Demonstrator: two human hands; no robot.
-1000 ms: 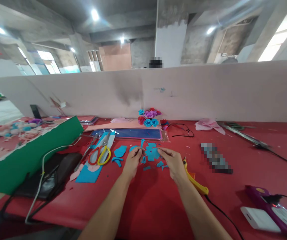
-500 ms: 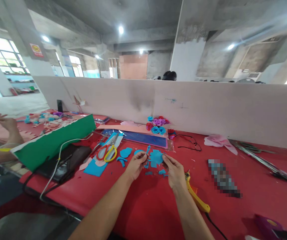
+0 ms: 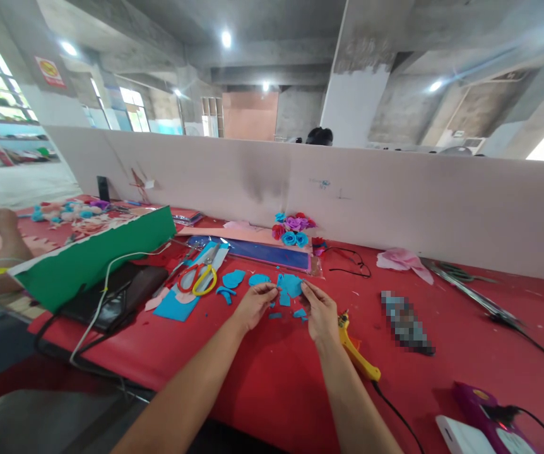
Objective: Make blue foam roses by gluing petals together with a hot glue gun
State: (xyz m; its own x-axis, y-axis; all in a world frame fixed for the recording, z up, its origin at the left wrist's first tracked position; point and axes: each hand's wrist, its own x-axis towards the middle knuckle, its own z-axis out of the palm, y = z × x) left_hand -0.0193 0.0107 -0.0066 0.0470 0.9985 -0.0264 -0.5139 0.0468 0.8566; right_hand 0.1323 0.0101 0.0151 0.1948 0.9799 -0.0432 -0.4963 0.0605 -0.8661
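- Blue, thin, rounded petal (image 3: 293, 285) pinched in the grip of the right hand (image 3: 320, 310), over the red counter (image 3: 272, 372).
- The left hand (image 3: 254, 307) clamps a narrow blue strip (image 3: 279, 279), its lower end hidden.
- A co-worker's hand (image 3: 1, 219), out of view a second ago, shows cut off at left.

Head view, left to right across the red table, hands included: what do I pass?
Green board → scissors → left hand → right hand → yellow corded tool → pixelated object → purple power strip.
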